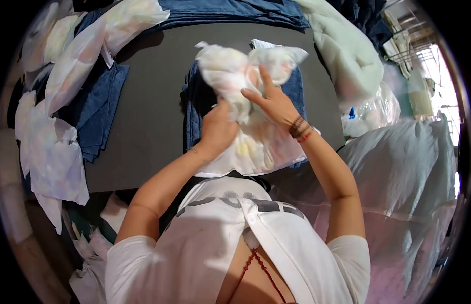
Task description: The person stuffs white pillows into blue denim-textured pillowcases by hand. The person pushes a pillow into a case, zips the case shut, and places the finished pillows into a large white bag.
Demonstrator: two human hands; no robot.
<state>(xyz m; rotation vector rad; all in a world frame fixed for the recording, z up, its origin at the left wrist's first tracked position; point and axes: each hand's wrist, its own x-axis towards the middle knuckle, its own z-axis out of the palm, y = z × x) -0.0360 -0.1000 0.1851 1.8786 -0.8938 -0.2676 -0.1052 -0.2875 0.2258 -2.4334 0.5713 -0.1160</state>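
Note:
A thin white cloth piece [253,144] with faint pink and yellow blotches lies bunched in front of me, its upper part gathered into two puffy lobes. My left hand [218,125] is closed in a fist around the gathered middle of it. Against the right lobe rests my right hand [277,105], thumb and index finger spread apart; its other fingers are hard to make out. Beneath the white cloth is folded blue denim [194,109], showing at both sides. A small white folded edge [263,44] pokes out behind the right lobe.
The dark grey table [149,101] carries more denim [235,15] along its far edge and a folded denim pile [101,111] at left. Similar blotched white pieces [76,71] drape over the left side. A pale green-white bundle [346,55] and a large translucent sheet [397,177] lie at right.

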